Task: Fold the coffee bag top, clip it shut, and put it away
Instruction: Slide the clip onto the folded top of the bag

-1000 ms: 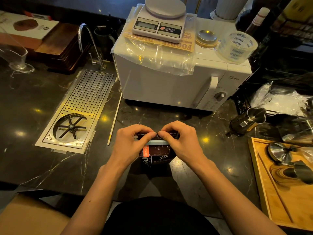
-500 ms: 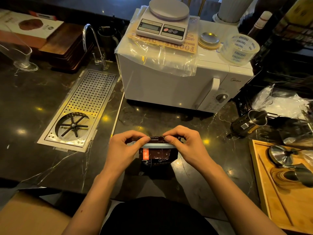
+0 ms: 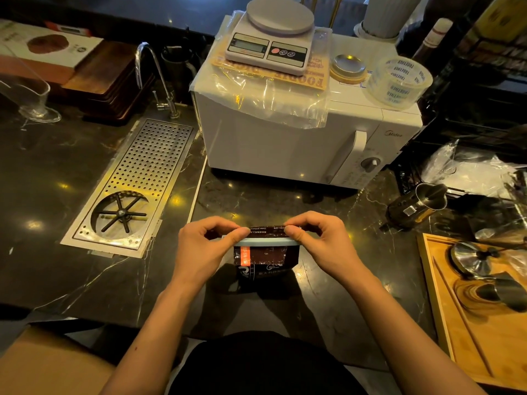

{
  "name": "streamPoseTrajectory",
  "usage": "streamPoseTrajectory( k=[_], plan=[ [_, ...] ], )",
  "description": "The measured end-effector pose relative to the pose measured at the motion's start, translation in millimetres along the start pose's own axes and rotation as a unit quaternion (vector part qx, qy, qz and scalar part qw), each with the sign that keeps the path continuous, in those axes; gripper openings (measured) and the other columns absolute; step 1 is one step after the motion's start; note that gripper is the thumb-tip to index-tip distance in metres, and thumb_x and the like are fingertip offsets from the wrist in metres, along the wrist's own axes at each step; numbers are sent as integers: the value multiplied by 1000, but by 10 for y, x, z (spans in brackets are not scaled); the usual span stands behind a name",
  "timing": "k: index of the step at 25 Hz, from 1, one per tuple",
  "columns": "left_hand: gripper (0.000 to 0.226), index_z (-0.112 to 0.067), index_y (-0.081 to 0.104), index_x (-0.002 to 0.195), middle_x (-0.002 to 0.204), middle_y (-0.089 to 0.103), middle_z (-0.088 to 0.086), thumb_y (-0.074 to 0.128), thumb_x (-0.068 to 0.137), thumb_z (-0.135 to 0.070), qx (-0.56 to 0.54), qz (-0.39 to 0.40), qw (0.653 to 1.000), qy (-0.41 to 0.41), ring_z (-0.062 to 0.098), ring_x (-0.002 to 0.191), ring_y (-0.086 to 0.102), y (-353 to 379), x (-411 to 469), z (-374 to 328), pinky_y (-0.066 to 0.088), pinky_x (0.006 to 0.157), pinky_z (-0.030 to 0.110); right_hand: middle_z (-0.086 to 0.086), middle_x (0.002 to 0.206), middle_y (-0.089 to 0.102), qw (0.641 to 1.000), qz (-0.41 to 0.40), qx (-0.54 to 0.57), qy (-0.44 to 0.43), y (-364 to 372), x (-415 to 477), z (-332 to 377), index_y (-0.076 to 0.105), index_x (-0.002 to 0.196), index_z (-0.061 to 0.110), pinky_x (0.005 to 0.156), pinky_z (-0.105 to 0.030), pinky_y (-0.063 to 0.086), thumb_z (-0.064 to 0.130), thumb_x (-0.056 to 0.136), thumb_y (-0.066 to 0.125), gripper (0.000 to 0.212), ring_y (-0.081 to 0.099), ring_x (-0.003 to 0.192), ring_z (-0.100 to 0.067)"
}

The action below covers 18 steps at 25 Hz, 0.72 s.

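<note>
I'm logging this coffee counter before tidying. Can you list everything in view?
Dark foil coffee bag: 1, brown-black, counter centre.
Pale blue clip bar: 1, across bag top.
White microwave: 1, behind bag.
White kitchen scale: 1, on microwave.
Clear tape roll: 1, microwave top, right.
Perforated steel drain tray: 1, silver, left.
Chrome tap: 1, behind tray.
Steel pitcher: 1, right.
Wooden tray: 1, tan, far right.
Left hand, right hand: pinching bag top.
</note>
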<state>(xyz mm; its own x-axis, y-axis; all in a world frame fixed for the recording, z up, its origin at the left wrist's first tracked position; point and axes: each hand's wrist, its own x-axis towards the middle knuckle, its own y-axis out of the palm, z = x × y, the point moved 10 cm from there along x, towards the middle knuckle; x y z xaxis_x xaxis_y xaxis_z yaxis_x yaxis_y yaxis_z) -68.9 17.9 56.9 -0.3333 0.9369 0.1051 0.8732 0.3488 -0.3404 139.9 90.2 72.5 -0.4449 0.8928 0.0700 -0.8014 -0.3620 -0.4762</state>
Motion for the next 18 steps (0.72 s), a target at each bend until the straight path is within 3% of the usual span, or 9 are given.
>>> streamPoseTrajectory(
  k=[4, 8, 11, 18],
  plan=[
    [15, -35, 70, 73, 78, 72, -18, 78, 78, -23, 4, -4, 1000, 1, 5, 79, 67, 40, 4, 20, 53, 75, 26, 15, 76, 71, 999, -28, -17, 21, -79, 9, -46, 69, 75, 37, 77, -27, 53, 10, 87, 70, 31, 66, 82, -5],
    [11, -36, 70, 84, 82, 71, -20, 74, 81, -26, 29, 43, 998, 24, 2, 89, 65, 70, 47, -68, 50, 78, 12, 18, 86, 70, 999, -30, -36, 0, -42, 15, 44, 74, 88, 27, 81, -19, 50, 17, 89, 68, 12, 65, 90, -2],
    [15, -30, 73, 91, 89, 70, -20, 77, 81, -20, 57, 77, 993, 68, 2, 92, 65, 132, 101, -221, 49, 79, 11, 12, 92, 69, 999, -3, -44, -30, 74, 35, 137, 75, 98, 19, 80, -15, 49, 18, 88, 70, 11, 64, 92, -3],
    [10, -19, 76, 82, 78, 68, -17, 78, 79, -9, 60, 80, 990, 101, 2, 81, 65, 254, 117, -364, 45, 72, 8, 11, 82, 66, 997, -22, -62, -44, 202, 87, 217, 72, 83, 18, 73, -14, 47, 13, 85, 71, 6, 62, 82, -5]
  ],
)
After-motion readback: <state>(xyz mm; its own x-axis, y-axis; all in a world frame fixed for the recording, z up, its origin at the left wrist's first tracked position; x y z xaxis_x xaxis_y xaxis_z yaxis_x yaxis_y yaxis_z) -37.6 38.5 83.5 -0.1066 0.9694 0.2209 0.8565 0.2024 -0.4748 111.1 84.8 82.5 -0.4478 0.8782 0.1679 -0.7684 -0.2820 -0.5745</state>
